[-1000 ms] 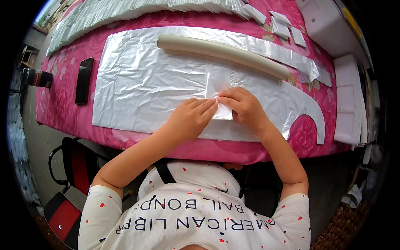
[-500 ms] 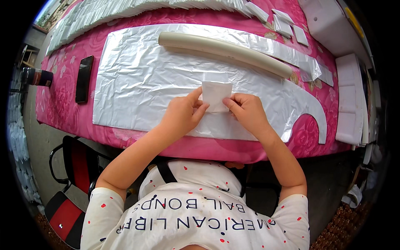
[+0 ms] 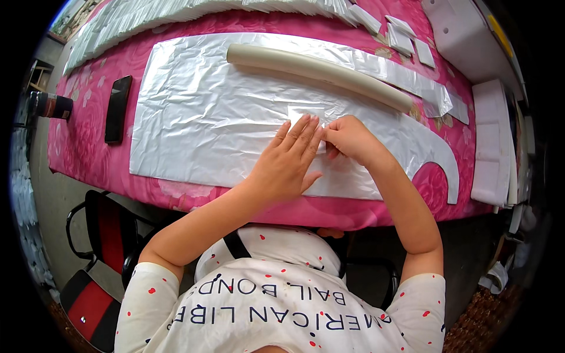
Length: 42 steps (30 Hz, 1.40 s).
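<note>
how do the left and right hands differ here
The left hand has its fingers nearly straight; the right hand has them curled. The left hand covers much of the white piece; the right hand is at its right side. Both are bare, over the silvery sheet.

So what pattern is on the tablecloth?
Flowers on pink: the tablecloth shows best in the head view.

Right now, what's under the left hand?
A small white plastic piece shows past the far side of the left hand, over creased white plastic sheeting. What the hand covers, including how far that piece runs underneath, can't be seen.
</note>
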Available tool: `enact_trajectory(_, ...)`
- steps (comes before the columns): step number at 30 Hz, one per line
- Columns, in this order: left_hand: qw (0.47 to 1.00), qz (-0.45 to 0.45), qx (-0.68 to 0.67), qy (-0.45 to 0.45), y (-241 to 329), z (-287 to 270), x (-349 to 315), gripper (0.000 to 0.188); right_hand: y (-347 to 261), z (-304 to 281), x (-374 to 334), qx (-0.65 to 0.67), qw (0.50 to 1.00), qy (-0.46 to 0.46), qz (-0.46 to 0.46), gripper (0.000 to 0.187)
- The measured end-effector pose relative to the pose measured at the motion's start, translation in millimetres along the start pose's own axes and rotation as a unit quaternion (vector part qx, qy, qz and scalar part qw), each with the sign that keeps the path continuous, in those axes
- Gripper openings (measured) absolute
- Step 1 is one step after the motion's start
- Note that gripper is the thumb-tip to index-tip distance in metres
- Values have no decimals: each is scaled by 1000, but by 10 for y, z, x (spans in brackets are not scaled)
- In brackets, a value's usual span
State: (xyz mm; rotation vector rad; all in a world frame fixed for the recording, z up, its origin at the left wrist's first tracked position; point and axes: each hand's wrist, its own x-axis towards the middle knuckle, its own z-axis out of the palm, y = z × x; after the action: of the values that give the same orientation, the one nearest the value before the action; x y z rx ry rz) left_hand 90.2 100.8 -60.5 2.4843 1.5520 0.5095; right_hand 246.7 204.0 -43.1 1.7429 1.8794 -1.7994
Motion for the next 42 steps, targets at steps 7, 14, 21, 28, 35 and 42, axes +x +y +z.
enact_trajectory(7, 998, -57, -24, -33, 21, 191, -23, 93, -71, 37, -55, 16, 1000, 11, 13, 29)
enact_trajectory(14, 997, -61, -13, -38, 31, 220, -9, 98, -50, 90, -149, -32, 997, 69, -16, 26)
enact_trajectory(21, 998, -59, -21, -19, 23, 195, -23, 99, 28, 149, -317, -352, 846, 260, -306, 33)
enact_trajectory(28, 918, -142, -370, 9, -29, -338, -662, 58, 98, 425, 152, -391, 784, 207, -435, 57)
enact_trajectory(35, 542, -537, -642, -75, 18, -403, -1852, 32, 53, 1581, -271, -275, 865, 112, -405, 68)
enact_trajectory(42, 633, -519, -569, 79, 57, -307, -1926, 7, -196, 1983, -604, -251, 850, -102, -453, 49)
